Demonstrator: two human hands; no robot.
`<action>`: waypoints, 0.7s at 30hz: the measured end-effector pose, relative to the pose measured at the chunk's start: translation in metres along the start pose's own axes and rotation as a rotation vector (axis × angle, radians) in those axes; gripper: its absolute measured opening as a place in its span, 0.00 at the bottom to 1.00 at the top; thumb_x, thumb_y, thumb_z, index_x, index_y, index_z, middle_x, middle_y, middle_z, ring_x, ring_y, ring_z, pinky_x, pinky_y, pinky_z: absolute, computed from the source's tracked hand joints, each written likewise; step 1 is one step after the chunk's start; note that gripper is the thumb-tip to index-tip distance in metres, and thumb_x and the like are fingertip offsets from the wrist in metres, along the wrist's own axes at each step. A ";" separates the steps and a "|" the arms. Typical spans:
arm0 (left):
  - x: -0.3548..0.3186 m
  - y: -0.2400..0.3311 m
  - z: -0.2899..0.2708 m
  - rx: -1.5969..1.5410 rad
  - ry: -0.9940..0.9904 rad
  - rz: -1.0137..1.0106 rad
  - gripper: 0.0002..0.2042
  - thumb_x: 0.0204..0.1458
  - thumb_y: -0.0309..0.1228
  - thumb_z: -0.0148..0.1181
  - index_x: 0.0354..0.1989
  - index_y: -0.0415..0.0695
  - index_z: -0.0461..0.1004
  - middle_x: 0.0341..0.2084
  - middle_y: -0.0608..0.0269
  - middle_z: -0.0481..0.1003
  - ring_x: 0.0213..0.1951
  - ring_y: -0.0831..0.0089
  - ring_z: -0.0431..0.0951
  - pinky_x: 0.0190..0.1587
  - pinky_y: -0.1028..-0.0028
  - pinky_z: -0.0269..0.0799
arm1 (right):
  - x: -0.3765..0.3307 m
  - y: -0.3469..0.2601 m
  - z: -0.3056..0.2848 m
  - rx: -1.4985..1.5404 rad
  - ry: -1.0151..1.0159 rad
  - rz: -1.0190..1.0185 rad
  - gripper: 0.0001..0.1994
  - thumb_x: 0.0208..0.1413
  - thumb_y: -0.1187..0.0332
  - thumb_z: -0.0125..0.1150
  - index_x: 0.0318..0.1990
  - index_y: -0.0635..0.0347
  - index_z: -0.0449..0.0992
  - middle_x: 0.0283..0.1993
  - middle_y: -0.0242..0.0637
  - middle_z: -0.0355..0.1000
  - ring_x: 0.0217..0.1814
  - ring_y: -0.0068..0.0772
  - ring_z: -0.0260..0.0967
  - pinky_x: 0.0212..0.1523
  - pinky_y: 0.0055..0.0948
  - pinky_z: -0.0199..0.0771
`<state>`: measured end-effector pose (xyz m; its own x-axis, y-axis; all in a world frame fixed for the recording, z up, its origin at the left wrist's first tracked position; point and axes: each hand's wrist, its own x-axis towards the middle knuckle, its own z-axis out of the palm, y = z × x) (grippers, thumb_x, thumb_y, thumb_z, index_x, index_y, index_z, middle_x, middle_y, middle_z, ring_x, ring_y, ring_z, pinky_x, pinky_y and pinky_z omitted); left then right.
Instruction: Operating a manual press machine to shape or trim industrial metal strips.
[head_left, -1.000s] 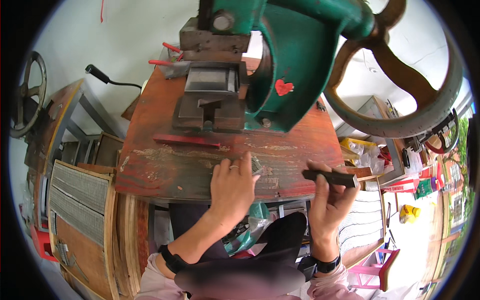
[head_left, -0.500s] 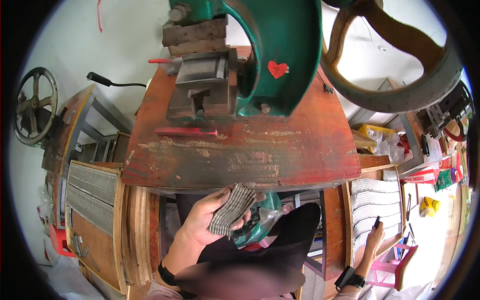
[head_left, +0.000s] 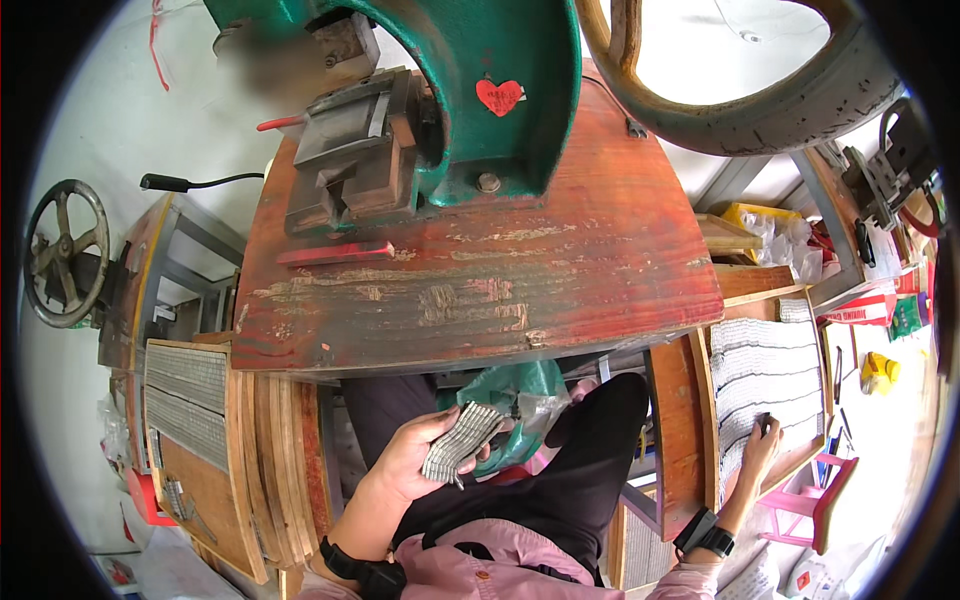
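Two-handed handling of small ridged metal pieces, all places given relative to the bench [head_left: 620, 250]. The left hand [head_left: 408, 458] lies on the near side of the bench, over the person's lap. Its fingers grasp a ridged grey stack [head_left: 462, 443], thumb along the upper side and the other fingers curled round from beneath. The right hand [head_left: 757, 458] reaches out to the right of the bench, above a wooden tray [head_left: 711, 440] in which grey rows [head_left: 765, 365] lie side by side. Its fingers pinch a dark piece [head_left: 765, 421], mostly covered; whether this touches the rows cannot be told.

Handling, as judged: the stack appears to consist of many separate segments, so an even, moderate squeeze along both sides serves better than pressure at one point, which might buckle it. Support from beneath is best maintained whenever the wrist turns. At the tray, a light, level touch with the dark piece should leave neighbouring rows undisturbed.

Orientation: the long axis of the stack runs obliquely, its far end pointing toward the bench and to the right, its near end toward the person and to the left. The stack bows slightly along its length, and neither end can be identified as a front. The dark piece is too foreshortened for its axis to be read.
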<state>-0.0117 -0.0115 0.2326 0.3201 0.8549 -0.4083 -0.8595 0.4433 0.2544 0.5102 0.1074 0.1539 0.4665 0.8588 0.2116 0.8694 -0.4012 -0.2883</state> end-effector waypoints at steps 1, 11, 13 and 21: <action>0.003 -0.001 -0.012 0.001 0.019 -0.029 0.21 0.62 0.35 0.41 0.56 0.29 0.61 0.54 0.37 0.64 0.40 0.59 0.76 0.33 0.70 0.75 | 0.000 0.003 0.001 0.010 0.024 -0.017 0.16 0.53 0.70 0.57 0.48 0.66 0.69 0.46 0.54 0.67 0.49 0.54 0.65 0.51 0.43 0.63; 0.080 -0.069 -0.126 -0.031 0.756 -0.211 0.18 0.57 0.41 0.51 0.46 0.38 0.69 0.42 0.49 0.71 0.43 0.60 0.72 0.45 0.61 0.69 | 0.000 -0.089 -0.016 0.194 -0.037 -0.193 0.17 0.57 0.71 0.52 0.53 0.65 0.67 0.52 0.52 0.66 0.54 0.51 0.64 0.54 0.42 0.64; 0.069 -0.065 -0.112 0.195 0.619 -0.203 0.19 0.56 0.41 0.54 0.47 0.39 0.69 0.42 0.55 0.72 0.43 0.65 0.73 0.45 0.67 0.70 | 0.003 -0.087 -0.012 0.366 0.005 -0.249 0.17 0.58 0.72 0.53 0.55 0.65 0.67 0.54 0.49 0.67 0.56 0.45 0.65 0.52 0.40 0.67; -0.129 0.044 -0.022 1.047 0.736 0.853 0.14 0.59 0.33 0.53 0.51 0.41 0.70 0.43 0.61 0.75 0.43 0.77 0.74 0.44 0.74 0.69 | -0.066 -0.255 -0.064 0.724 0.438 -0.472 0.11 0.58 0.65 0.59 0.33 0.67 0.75 0.31 0.49 0.75 0.32 0.40 0.75 0.34 0.36 0.78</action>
<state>-0.0995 -0.1083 0.2774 -0.6383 0.7662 -0.0743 0.0787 0.1610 0.9838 0.2678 0.1327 0.2732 0.2416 0.6274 0.7403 0.7403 0.3741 -0.5586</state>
